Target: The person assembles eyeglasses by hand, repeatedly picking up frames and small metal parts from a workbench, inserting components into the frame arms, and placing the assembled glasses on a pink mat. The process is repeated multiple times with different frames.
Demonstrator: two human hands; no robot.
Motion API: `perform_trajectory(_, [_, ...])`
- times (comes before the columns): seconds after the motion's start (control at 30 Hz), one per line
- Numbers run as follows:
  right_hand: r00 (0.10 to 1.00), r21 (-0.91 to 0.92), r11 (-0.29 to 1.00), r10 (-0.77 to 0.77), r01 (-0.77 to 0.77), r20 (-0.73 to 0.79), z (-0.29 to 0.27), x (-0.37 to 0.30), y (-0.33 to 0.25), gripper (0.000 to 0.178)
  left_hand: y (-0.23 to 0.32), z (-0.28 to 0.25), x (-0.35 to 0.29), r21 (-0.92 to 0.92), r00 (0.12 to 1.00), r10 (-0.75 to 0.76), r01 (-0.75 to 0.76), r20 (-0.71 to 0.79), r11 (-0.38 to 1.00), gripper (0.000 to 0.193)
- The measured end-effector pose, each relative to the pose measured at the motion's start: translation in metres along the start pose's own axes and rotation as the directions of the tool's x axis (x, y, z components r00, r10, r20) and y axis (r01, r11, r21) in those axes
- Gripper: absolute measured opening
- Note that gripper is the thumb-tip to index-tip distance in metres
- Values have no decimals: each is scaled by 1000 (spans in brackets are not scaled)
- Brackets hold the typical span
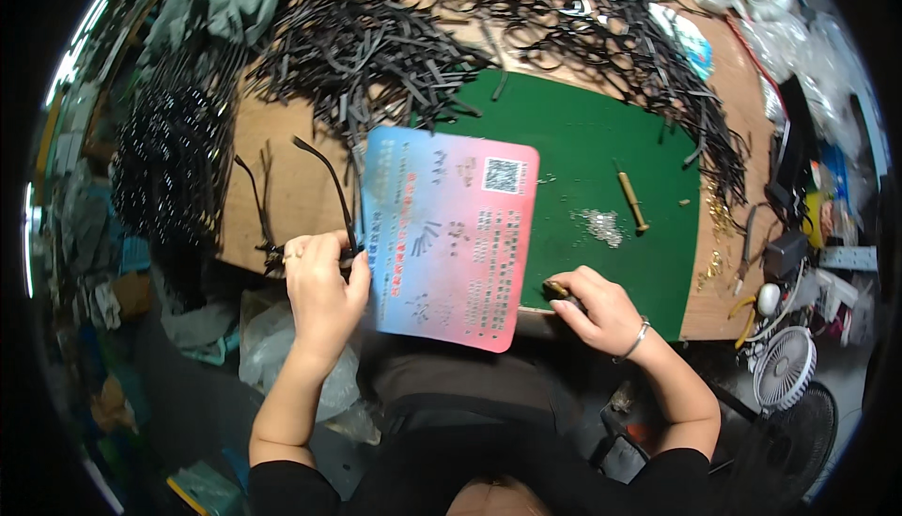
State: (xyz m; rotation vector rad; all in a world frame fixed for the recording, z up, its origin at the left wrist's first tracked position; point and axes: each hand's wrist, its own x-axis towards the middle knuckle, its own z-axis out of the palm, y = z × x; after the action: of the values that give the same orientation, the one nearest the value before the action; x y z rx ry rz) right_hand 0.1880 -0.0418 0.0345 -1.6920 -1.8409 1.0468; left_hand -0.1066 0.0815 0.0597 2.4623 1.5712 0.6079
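My left hand (321, 281), a ring on one finger, is closed on a pair of black glasses (331, 170) at the table's near edge. Its slim dark arms stick out away from me, and my fingers hide part of the frame. My right hand (601, 307) is curled around a small dark tool (556, 290) with a brass-coloured end; its kind is unclear. Between the hands lies a blue and pink printed sheet (451, 234), overlapping a green mat (583, 131). On the mat are a brass-handled screwdriver (631, 202) and a pile of tiny silvery parts (599, 226).
Black glasses arms (376, 65) heap along the table's far side. A dark glossy bundle (174, 164) hangs at the left. Gold-coloured small parts (719, 234) lie at the wooden table's (709, 314) right edge, near a white fan (785, 367).
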Motion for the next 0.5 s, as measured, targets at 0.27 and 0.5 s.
perform_trajectory(0.27, [997,89,995,39,-44,61,-4,1,14,23,44,28,-28,-262,867,398,-326,300,908,66])
perform_trajectory(0.5, [996,49,996,72,-74,47,-12,1,4,25,45,59,-64,-552,919,293,-105,264,827,53])
